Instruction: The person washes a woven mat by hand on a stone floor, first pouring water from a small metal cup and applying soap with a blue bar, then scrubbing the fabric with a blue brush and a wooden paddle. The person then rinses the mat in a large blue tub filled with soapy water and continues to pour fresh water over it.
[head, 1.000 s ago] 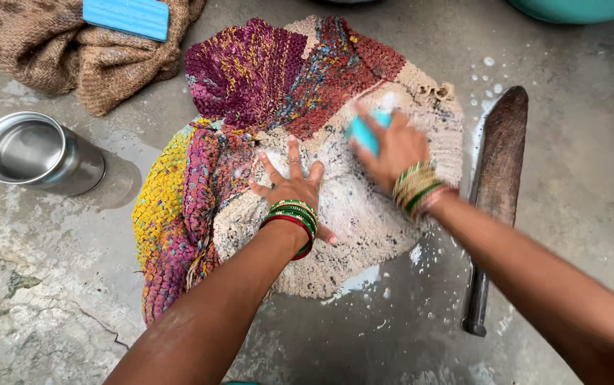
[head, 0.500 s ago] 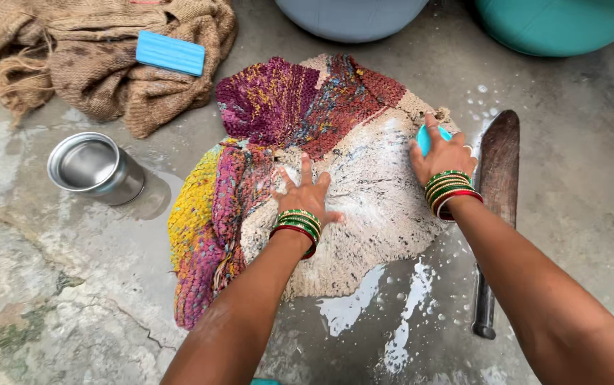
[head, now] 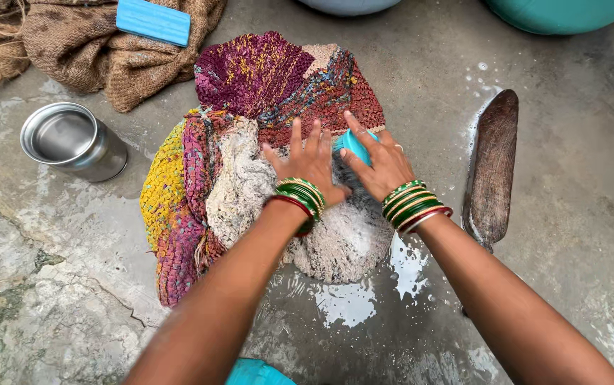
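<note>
Head view, looking down on wet concrete floor (head: 570,178). Rag mat (head: 250,142) bunched at centre: maroon and multicolour folds at far side, yellow and pink edge at left, pale soapy underside turned up in the middle. Left hand (head: 310,164) flat on the mat, fingers spread wide, palm down, holding nothing; green, gold and red bangles (head: 297,202) at the wrist. Right hand (head: 382,167) just beside it, closed around a teal soap bar (head: 353,145), bar pressed against the mat, only its upper end showing between fingers; ring on one finger, same kind of bangles at that wrist. Hands nearly touching at the thumbs. White suds (head: 346,299) pooled on the floor at the mat's near edge, more foam specks toward the right. Wooden paddle (head: 492,171) lying flat to the right of the mat, apart from it, blade end away, handle end hidden behind right forearm. Steel pot (head: 71,142) upright at left, well apart from the mat. Burlap sack (head: 86,50) crumpled at upper left with a blue brush (head: 153,21) resting on top. Teal tub (head: 563,11) at top right edge, grey tub (head: 349,6) at top centre, both cut off by frame. Small teal patch at bottom edge, cannot tell what.
</note>
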